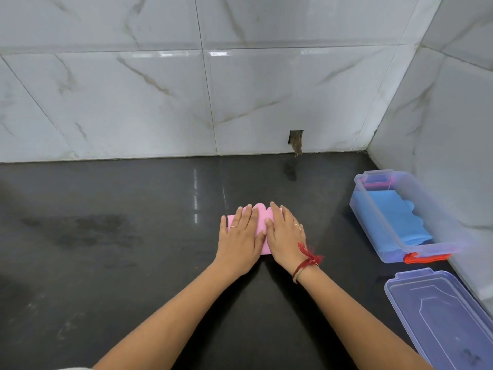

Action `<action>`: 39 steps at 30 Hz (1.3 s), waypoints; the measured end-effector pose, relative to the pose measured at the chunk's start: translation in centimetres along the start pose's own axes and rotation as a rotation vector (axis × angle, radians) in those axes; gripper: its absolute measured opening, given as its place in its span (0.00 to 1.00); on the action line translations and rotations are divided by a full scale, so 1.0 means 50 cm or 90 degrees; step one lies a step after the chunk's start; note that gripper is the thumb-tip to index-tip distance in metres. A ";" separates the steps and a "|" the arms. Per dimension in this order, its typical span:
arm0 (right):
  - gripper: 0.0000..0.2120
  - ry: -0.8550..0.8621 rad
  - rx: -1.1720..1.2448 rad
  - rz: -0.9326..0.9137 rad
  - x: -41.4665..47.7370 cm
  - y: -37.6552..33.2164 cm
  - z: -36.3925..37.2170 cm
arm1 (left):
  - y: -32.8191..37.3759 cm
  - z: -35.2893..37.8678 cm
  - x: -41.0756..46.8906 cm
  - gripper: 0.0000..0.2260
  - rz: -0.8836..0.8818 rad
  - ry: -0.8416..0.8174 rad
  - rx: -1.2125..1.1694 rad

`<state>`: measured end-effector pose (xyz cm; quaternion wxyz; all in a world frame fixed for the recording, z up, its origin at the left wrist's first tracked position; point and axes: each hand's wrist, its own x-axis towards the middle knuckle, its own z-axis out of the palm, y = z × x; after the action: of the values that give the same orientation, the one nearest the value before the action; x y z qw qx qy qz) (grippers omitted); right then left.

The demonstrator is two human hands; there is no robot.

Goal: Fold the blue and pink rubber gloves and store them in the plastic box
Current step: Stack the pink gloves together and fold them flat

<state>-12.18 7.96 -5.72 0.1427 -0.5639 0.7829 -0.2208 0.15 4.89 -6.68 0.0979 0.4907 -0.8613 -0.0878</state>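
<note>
Head view: a dark, glossy table [106,236] is seen from above, backed by marbled white wall tiles [133,89] on the far side and on the right. Near the middle of the table, a folded pink glove [260,222] is pressed flat under both hands. The left hand [241,236] is laid palm down on the glove's left part, fingers extended and nothing gripped; a ring is worn on one finger. The right hand [284,233] is laid flat on the glove's right part in the same manner, fingers stretched out, with a ring on one finger and a red thread bracelet [306,259] tied around the wrist. The glove's rounded fingertips are seen beyond the person's fingers, on the far side. To the right, beside the side wall, a clear plastic box [373,209] stands open, and a folded blue glove [392,217] is held inside it; something pink is visible at its far end. A red latch [424,258] is seen at the box's near end. Nearer still on the right, the box's clear lid [440,316] is laid flat on the table, apart from the box.
</note>
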 end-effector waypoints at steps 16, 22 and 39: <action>0.29 0.035 -0.089 0.062 -0.020 -0.004 0.006 | 0.020 -0.022 -0.002 0.27 -0.153 -0.161 -0.092; 0.36 -0.003 -0.120 0.160 -0.027 -0.002 -0.027 | -0.007 -0.069 -0.019 0.36 -0.305 -0.065 -0.133; 0.15 -0.345 0.908 0.356 -0.054 0.030 -0.105 | -0.070 -0.093 -0.046 0.13 -0.488 -0.386 -0.881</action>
<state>-14.98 11.90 -2.03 0.7019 -0.1549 0.5043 -0.4785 5.38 4.85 -3.22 0.1041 0.5335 -0.3767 -0.7501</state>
